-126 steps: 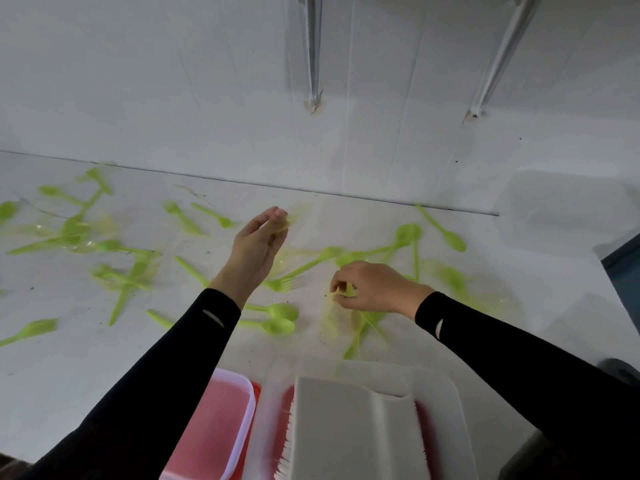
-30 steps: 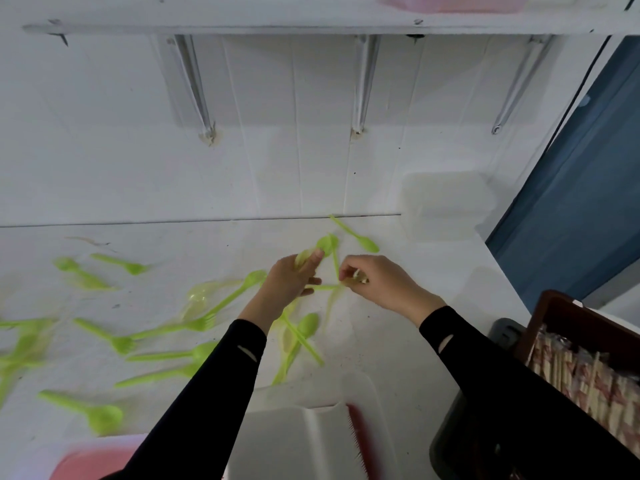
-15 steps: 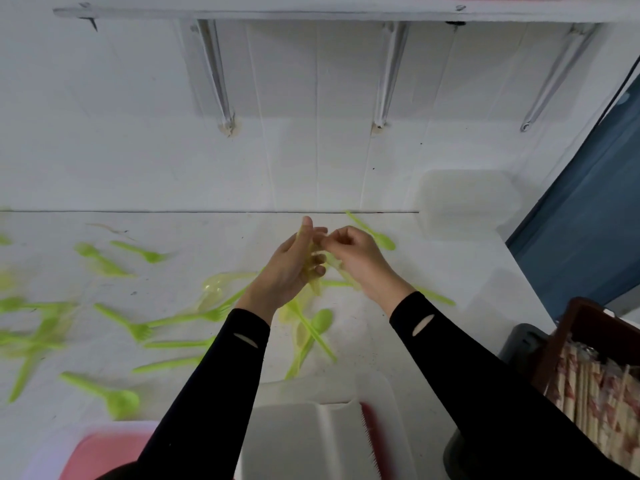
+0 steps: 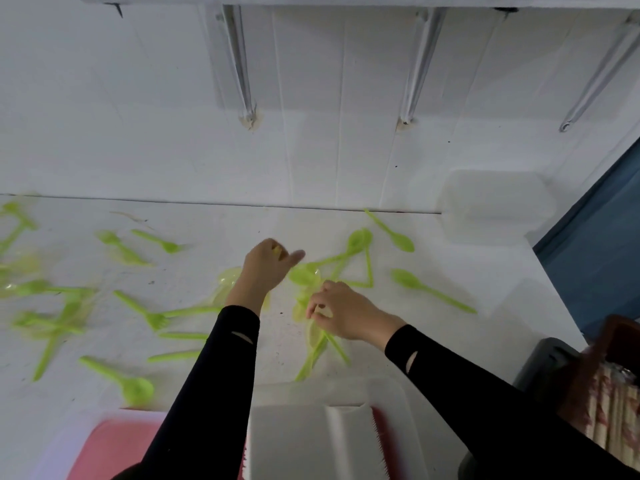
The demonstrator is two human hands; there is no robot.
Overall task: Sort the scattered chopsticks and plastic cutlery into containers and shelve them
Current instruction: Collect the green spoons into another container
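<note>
Two black-sleeved arms reach forward over the white bench [image 4: 502, 323]. The left hand [image 4: 265, 271] lies knuckles-up, fingers curled round a green piece [image 4: 277, 251], thumb jutting right. The right hand [image 4: 343, 315], just beside it and nearer, pinches a pale green piece [image 4: 314, 332] in a small heap. Scattered cutlery [image 4: 429, 292] covers the bench. A clear box [image 4: 495, 206] stands at the wall, and a pink container [image 4: 114, 441] sits at the near edge.

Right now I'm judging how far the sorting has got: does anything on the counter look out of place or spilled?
Yes: green plastic cutlery lies strewn across the white counter, pointing every way, several pieces crossed, while the pink container at the near edge shows none inside.
</note>
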